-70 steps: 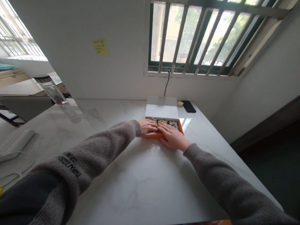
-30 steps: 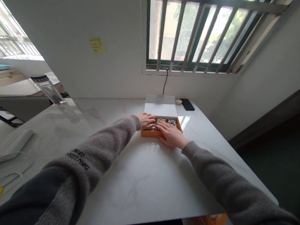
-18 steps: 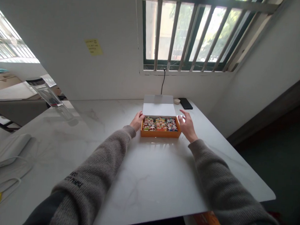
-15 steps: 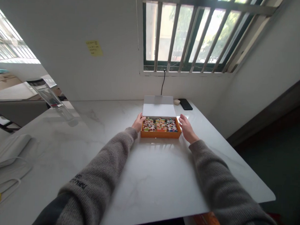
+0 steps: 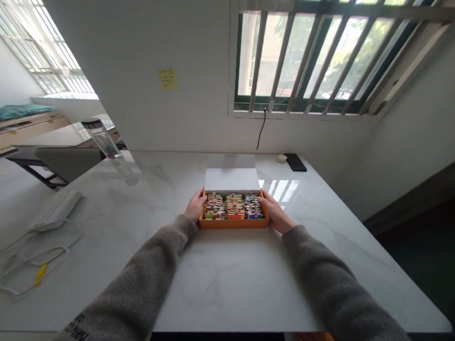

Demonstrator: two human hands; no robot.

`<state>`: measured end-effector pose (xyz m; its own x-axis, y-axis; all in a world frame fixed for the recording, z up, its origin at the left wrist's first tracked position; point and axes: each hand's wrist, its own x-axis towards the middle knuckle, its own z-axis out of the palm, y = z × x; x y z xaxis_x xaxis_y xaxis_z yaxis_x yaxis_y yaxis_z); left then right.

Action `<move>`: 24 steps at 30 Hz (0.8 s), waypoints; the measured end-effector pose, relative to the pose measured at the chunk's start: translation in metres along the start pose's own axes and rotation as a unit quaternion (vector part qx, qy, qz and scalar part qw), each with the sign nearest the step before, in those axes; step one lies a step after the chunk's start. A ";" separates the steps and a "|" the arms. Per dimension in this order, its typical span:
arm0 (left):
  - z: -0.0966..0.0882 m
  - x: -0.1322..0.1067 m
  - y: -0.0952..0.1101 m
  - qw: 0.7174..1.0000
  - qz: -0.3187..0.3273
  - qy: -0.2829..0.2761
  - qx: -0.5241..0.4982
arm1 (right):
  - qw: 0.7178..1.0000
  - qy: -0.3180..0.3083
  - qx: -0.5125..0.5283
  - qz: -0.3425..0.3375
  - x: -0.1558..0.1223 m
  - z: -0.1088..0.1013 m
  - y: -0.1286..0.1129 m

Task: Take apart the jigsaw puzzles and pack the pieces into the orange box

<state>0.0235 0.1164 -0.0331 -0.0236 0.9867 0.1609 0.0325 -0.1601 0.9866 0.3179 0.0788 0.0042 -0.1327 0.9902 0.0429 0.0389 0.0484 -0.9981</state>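
An orange box (image 5: 233, 224) with its white lid (image 5: 232, 179) folded back stands on the marbled white table. Inside it, colourful jigsaw-like pieces (image 5: 235, 207) are packed upright in three rows. My left hand (image 5: 196, 205) grips the box's left side, thumb over the rim. Round the right side my right hand (image 5: 274, 211) is closed, its thumb also at the rim. The fingers beneath and behind the box's sides are partly hidden.
At the table's back edge lie a black phone (image 5: 295, 162) and a small pale round item (image 5: 281, 158). A clear bottle (image 5: 104, 141) stands at the back left. A white device (image 5: 60, 211) with cables lies on the left. A yellow note (image 5: 167, 79) hangs on the wall.
The box has come nearer to me along the table. My right hand, earlier slightly apart from the box, is now closed on its right side. The view has turned left.
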 end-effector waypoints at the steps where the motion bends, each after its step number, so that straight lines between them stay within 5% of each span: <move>1: -0.007 -0.006 0.001 1.000 -0.010 0.014 -0.006 | 1.000 -0.005 0.007 -0.005 -0.002 0.006 -0.001; 6: -0.015 -0.020 0.011 0.998 -0.023 0.053 -0.016 | 0.999 0.009 0.002 -0.034 -0.002 0.015 -0.003; 12: -0.012 -0.024 0.020 0.997 0.021 0.025 -0.071 | 0.997 0.011 0.036 -0.071 -0.006 0.012 -0.003; 20: -0.019 -0.031 0.020 0.999 -0.013 0.047 0.002 | 0.995 0.005 -0.010 -0.095 -0.007 0.001 0.006; 24: -0.026 -0.044 0.031 0.998 0.023 0.000 0.063 | 0.990 -0.022 -0.088 -0.109 -0.016 -0.007 0.002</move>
<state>-0.0006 0.0670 -0.0087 -0.0183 0.9785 0.2052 0.1584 -0.1998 0.9669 0.3266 0.0638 0.0016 -0.1992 0.9472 0.2512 0.1761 0.2868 -0.9417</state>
